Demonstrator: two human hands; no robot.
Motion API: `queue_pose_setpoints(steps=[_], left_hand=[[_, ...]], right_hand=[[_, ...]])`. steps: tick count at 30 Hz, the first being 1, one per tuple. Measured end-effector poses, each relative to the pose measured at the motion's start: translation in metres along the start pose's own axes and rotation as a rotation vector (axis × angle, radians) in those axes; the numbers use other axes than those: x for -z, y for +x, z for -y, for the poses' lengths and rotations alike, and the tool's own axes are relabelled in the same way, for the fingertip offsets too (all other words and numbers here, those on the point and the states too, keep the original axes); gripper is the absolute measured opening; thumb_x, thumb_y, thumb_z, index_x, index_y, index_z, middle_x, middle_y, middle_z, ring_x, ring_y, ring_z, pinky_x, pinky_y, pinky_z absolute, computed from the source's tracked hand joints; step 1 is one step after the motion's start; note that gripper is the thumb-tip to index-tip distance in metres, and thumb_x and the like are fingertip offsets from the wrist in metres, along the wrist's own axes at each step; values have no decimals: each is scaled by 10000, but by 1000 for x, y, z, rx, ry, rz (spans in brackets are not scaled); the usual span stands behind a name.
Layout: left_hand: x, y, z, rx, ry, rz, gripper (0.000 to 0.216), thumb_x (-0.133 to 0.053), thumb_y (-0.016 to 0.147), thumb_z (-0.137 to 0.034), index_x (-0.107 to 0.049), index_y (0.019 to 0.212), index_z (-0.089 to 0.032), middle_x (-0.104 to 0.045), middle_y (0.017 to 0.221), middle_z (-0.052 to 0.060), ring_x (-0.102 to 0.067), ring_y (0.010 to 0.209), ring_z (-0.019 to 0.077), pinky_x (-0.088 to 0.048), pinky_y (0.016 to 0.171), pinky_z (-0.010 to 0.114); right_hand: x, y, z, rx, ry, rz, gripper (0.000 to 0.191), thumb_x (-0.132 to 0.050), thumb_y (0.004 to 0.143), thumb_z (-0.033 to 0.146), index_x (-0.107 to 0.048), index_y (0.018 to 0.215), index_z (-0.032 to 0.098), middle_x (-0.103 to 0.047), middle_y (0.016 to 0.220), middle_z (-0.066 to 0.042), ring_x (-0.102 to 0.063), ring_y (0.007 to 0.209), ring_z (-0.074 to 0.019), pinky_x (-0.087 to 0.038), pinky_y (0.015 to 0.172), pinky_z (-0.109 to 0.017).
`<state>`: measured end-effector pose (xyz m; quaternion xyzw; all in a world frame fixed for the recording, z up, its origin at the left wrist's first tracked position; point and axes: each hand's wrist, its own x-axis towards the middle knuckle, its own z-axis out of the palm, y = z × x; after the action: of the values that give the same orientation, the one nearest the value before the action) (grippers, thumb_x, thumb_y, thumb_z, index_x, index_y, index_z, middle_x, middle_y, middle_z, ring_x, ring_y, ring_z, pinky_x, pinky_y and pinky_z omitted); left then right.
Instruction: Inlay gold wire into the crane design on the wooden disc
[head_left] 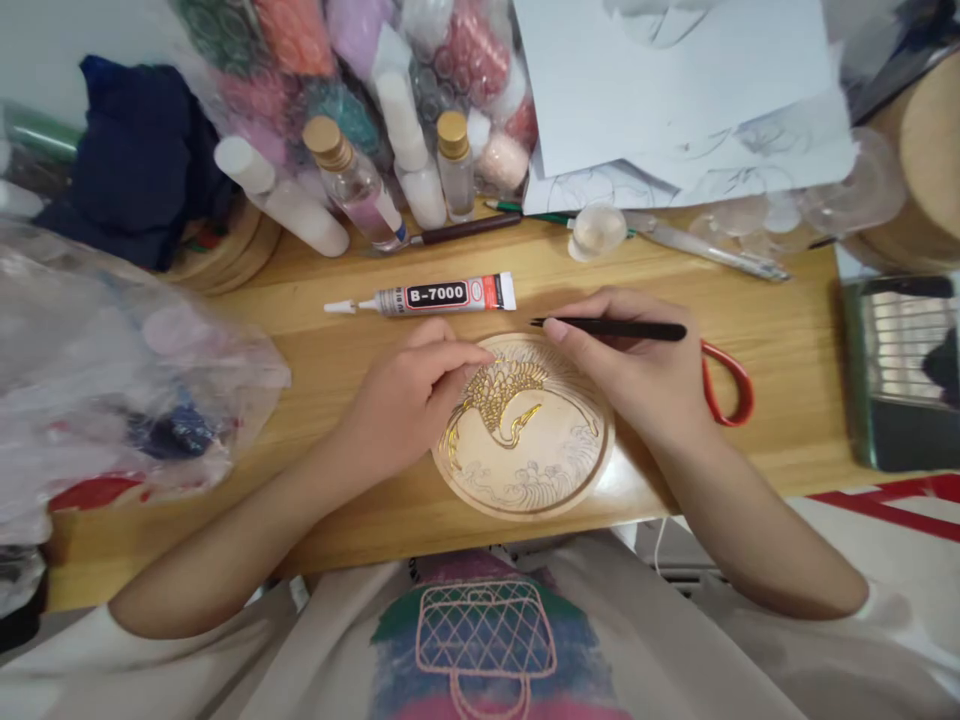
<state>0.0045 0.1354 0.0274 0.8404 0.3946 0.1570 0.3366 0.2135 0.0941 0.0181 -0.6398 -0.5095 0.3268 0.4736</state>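
Wooden table point(315, 330) fills the middle of the frame, crowded along the top edge with small bottles, bags of coloured material and sheets of sketch paper. At lower centre lies a round wooden disc point(525, 440) engraved with a crane and waves; gold wire already traces the crane's wing. Your left hand point(409, 400) rests on the disc's upper left rim, fingers curled, fingertips pressing at the gold wing. Your right hand point(637, 375) is closed around a thin black tool point(611, 328) that lies level, its tip pointing left above the disc. A tube of B-7000 glue point(435, 296) sits just above the disc. Red scissor handles point(727, 385) peek out beside your right wrist. Keep the disc pinned flat and press gently along the engraved lines.
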Motion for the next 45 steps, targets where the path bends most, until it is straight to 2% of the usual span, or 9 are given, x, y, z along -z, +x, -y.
queue_pose_setpoints(steps=[6, 14, 22, 33, 45], left_hand=[[-1, -1, 0, -21, 8, -6, 222, -527, 939, -108, -725, 1004, -184, -594, 835, -7, -583, 764, 122, -472, 692, 228], [-1, -2, 0, -60, 15, -14, 220, -520, 945, -117, -718, 1016, -183, -586, 845, -5, -568, 740, 116, -463, 681, 226], [0, 0, -1, 13, 2, 13, 214, -508, 949, -179, -719, 976, -203, -590, 826, -1, -581, 771, 140, -484, 700, 247], [0, 1, 1, -13, -82, 4, 202, -523, 931, -142, -719, 962, -182, -595, 825, 2, -575, 755, 132, -480, 692, 249], [0, 1, 0, 1, -62, 17, 219, -506, 940, -155, -721, 978, -182, -591, 837, 6, -564, 752, 132, -485, 705, 247]], right_hand=[[1, 0, 0, -70, 58, 25, 111, -790, 750, 189, -742, 702, 277, -751, 702, 15, -679, 620, -158, -548, 558, -295], [3, -1, -2, -67, 88, 12, 127, -804, 741, 192, -740, 692, 291, -744, 685, 16, -671, 603, -161, -544, 537, -306], [3, -2, -3, -71, 77, 24, 114, -816, 750, 225, -740, 710, 301, -747, 701, 8, -682, 614, -175, -550, 541, -326], [2, -2, -1, -89, 94, -2, 129, -814, 723, 187, -754, 688, 296, -740, 670, 16, -657, 590, -158, -531, 523, -301], [3, -2, 1, -107, 71, 17, 124, -810, 733, 215, -740, 686, 306, -740, 675, 17, -658, 600, -170, -532, 531, -317]])
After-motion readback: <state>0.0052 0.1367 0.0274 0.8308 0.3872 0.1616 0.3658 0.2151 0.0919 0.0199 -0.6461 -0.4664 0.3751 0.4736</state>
